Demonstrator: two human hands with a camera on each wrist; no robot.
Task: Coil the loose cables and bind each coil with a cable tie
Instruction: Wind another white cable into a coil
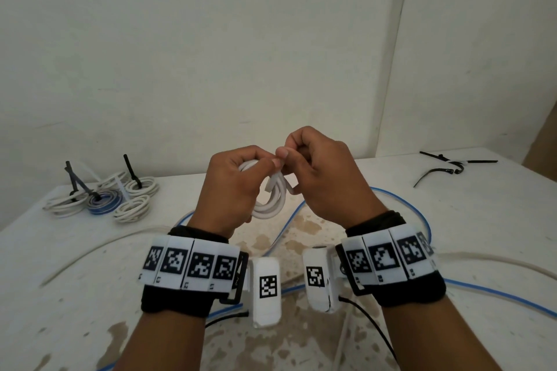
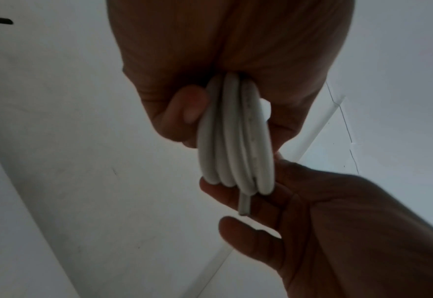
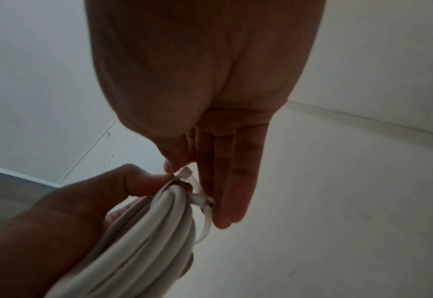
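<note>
My left hand (image 1: 238, 181) grips a coil of white cable (image 1: 271, 205) above the table's middle; the same white coil (image 2: 233, 141) runs through its fingers in the left wrist view. A white cable tie (image 3: 189, 181) wraps the top of the coil (image 3: 144, 238). My right hand (image 1: 313, 169) pinches the tie between thumb and forefinger just above the coil, while its other fingers (image 3: 230, 181) lie straight beside it. A cut cable end (image 3: 208, 204) pokes out near the tie.
Several bound coils (image 1: 102, 199), white and blue, sit at the table's back left. Loose black cable ties (image 1: 446, 166) lie at the back right. A loose blue cable (image 1: 422, 214) and a cream cable (image 1: 90, 253) snake over the stained white table (image 1: 482, 220).
</note>
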